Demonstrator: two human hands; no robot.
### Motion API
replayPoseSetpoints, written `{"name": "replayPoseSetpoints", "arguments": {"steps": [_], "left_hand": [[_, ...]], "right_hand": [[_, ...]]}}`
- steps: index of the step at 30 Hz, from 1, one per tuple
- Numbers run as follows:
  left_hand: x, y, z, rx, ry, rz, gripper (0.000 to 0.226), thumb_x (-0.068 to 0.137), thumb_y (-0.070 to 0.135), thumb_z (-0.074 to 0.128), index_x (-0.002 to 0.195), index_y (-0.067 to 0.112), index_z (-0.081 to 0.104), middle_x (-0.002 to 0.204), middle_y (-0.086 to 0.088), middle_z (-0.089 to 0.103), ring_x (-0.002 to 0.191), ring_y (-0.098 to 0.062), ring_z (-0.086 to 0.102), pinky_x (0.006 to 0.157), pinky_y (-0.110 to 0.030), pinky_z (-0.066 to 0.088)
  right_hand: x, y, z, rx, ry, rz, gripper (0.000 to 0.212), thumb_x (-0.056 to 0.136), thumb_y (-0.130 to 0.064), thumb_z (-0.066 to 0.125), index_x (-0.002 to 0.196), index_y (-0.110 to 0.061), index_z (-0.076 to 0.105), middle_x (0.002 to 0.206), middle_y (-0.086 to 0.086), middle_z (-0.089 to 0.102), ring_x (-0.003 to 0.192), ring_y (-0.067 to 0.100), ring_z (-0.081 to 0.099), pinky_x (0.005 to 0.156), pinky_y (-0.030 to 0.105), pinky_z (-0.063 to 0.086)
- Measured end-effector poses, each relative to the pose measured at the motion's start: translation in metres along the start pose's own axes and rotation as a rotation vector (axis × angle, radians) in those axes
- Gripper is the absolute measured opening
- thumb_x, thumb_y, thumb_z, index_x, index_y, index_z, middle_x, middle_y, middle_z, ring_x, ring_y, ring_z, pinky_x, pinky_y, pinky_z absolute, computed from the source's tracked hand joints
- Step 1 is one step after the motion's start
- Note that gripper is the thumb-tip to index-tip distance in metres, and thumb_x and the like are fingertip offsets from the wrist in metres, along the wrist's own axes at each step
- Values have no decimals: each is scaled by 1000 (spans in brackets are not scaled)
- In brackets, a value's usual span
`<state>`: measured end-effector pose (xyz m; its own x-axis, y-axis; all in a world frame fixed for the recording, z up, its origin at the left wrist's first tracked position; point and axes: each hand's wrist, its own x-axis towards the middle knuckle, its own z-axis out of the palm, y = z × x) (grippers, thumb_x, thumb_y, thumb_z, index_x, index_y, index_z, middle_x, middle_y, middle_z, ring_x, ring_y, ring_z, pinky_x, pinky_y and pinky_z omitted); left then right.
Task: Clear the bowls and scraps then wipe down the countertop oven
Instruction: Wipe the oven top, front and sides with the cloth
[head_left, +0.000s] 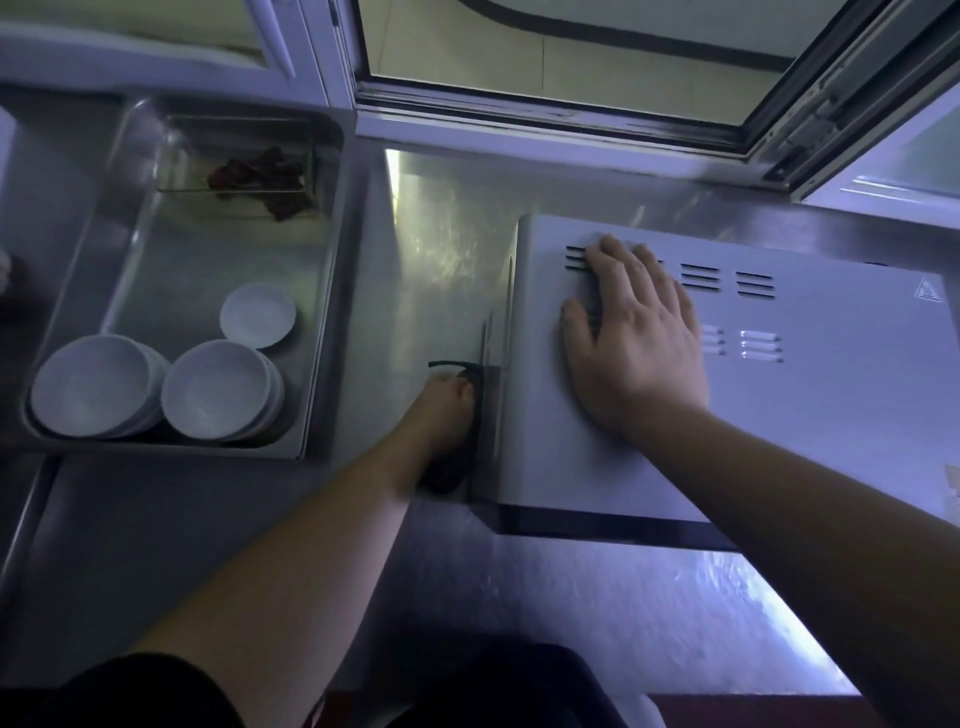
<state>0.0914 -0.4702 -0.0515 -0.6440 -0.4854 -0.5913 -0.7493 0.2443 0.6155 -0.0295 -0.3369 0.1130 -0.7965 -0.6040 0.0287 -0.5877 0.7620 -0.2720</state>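
The white countertop oven (810, 415) stands on the steel counter at the right, with vent slots on its top. My right hand (634, 332) lies flat on the oven's top near its left edge, fingers spread, holding nothing. My left hand (441, 410) reaches down beside the oven's left wall and presses a dark cloth (444, 475) against it; its fingers are partly hidden. Two stacks of white bowls (98, 384) (218, 389) and a small white dish (258, 314) sit in the steel sink (322, 291) at the left. Reddish-brown scraps (260, 182) lie at the sink's far end.
A thin black cord or handle (449, 365) sticks out from the oven's left wall just above my left hand. An open window (545, 62) is behind the counter. Bare steel counter (597, 613) runs in front of the oven.
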Motion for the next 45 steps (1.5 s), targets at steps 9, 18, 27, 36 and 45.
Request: {"name": "replayPoseSetpoints", "arguments": {"steps": [9, 18, 27, 36, 45], "left_hand": [[-67, -36, 31, 65, -32, 2, 38, 108, 19, 36, 122, -4, 62, 130, -24, 60, 122, -37, 56, 96, -32, 42], [-117, -65, 47, 31, -92, -49, 36, 107, 24, 40, 120, 4, 66, 127, -17, 65, 116, -32, 60, 88, -29, 43], [-171, -83, 60, -41, -47, -81, 36, 104, 41, 45, 124, 19, 66, 126, -2, 68, 110, -22, 62, 91, -30, 45], [-216, -37, 66, -185, 64, -51, 30, 104, 40, 49, 115, 19, 67, 108, 0, 69, 99, -19, 63, 80, -29, 43], [-249, 35, 140, -282, 144, 31, 30, 86, 50, 65, 110, 35, 71, 104, 13, 74, 97, -12, 69, 94, -38, 55]], "right_hand": [[-1, 1, 0, -7, -14, -13, 60, 101, -49, 37, 157, -28, 36, 167, -9, 28, 156, 16, 17, 128, 38, 9], [1, 6, -2, -4, -107, -45, 60, 104, -49, 32, 159, -26, 28, 170, -7, 20, 158, 18, 9, 128, 40, 5], [-11, 15, -22, -12, -277, -128, 64, 105, -46, 39, 162, -20, 23, 171, 0, 15, 158, 23, 9, 128, 43, 9], [-138, 41, -35, 295, -113, -290, 44, 94, -13, 59, 138, -10, 58, 142, 9, 58, 132, 30, 49, 110, 37, 38], [-283, 122, -27, 613, -431, -1, 46, 96, -30, 58, 141, -30, 50, 130, -4, 60, 106, 11, 58, 87, 21, 39]]}}
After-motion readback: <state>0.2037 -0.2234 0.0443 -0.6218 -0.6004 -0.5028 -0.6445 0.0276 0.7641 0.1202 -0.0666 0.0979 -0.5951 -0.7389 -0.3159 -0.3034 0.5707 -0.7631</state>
